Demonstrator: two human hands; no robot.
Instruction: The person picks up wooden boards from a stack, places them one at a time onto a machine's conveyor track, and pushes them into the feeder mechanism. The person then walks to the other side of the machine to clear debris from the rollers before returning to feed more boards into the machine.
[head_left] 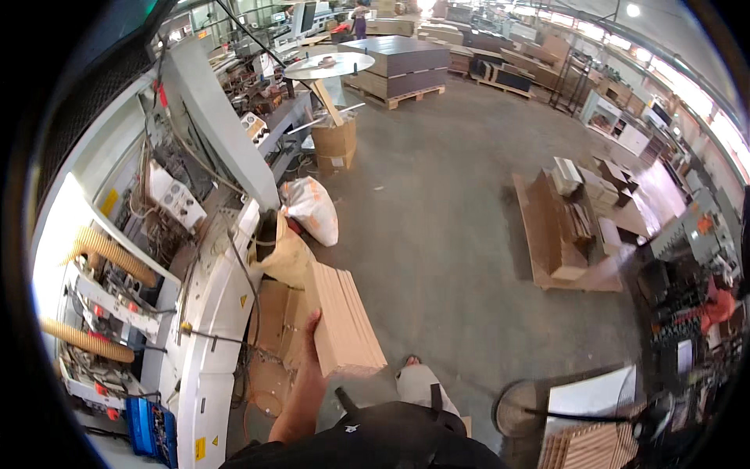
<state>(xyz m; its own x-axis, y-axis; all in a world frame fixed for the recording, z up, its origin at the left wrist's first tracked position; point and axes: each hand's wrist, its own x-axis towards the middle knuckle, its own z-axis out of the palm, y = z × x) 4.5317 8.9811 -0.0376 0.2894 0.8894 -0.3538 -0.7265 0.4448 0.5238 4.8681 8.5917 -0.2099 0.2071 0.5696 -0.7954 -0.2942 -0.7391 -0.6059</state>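
Low in front of my body is a stack of light wood-coloured boards [342, 320], long and narrow, its layered ends facing me. Pressed against the left side of the stack is my left hand [311, 350], closed on it; most of its fingers are hidden by the boards. My right hand does not show. Beside the stack's far end stands a yellowish sack [291, 254], with cardboard boxes [273, 313] on the floor below it.
A long white machine [215, 352] with hoses runs along my left, a blue toolbox [151, 428] at its near end. A white sack [312, 209] lies ahead. A loaded pallet [539, 250] is to the right. Near my right are a round pedestal base [517, 408] and stacked wooden strips [590, 449].
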